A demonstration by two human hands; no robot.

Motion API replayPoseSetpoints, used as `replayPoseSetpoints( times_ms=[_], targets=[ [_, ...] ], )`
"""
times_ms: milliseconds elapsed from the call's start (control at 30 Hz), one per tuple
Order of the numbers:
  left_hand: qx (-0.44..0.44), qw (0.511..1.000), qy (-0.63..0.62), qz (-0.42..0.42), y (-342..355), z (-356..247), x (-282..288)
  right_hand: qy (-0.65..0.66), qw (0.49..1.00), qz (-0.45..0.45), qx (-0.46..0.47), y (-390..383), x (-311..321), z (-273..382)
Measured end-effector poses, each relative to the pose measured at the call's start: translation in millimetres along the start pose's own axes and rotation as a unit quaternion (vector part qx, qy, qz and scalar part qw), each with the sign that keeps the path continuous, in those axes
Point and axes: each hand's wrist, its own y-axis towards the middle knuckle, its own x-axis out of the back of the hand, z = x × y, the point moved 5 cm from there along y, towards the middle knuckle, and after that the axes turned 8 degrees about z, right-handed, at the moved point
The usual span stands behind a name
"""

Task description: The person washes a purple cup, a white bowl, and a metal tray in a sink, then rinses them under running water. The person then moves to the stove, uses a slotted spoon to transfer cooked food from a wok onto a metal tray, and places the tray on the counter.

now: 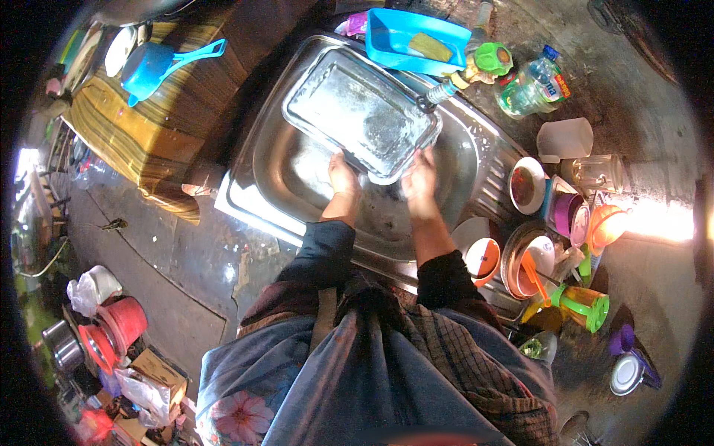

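Left hand (343, 177) and right hand (421, 177) hold tray's (361, 104) edge over open basin (385, 219).

We list: one tray (353, 104) — metal, glossy, with dull whitish patches; one sink (467, 149), smooth shiny metal, its drainboard (494, 165) ridged; one blue basin (379, 48), smooth plastic; one bottle (528, 89), clear glossy plastic; one striped cover (141, 123), sheened — cloth or plastic, we cannot tell; one blue garment (335, 386), matt cloth.
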Motion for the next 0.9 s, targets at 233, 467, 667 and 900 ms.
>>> replayPoseSetpoints(
  times_ms=[233,467,667,900],
  targets=[
    [0.055,0.990,-0.133,-0.002,44.0,-34.6,46.2,-0.249,0.968,0.000,-0.013,72.6,9.6,22.8],
    [-0.014,0.993,-0.119,-0.018,64.7,-64.2,73.6,-0.339,0.936,-0.040,-0.086,104.9,4.4,17.8],
    [0.121,0.992,-0.025,-0.018,66.4,-17.7,85.6,-0.446,0.895,0.004,-0.021,117.6,16.5,37.9],
    [0.259,0.966,-0.011,-0.019,38.7,58.9,53.4,-0.640,0.766,-0.046,0.037,100.1,7.3,113.8]
  ],
)
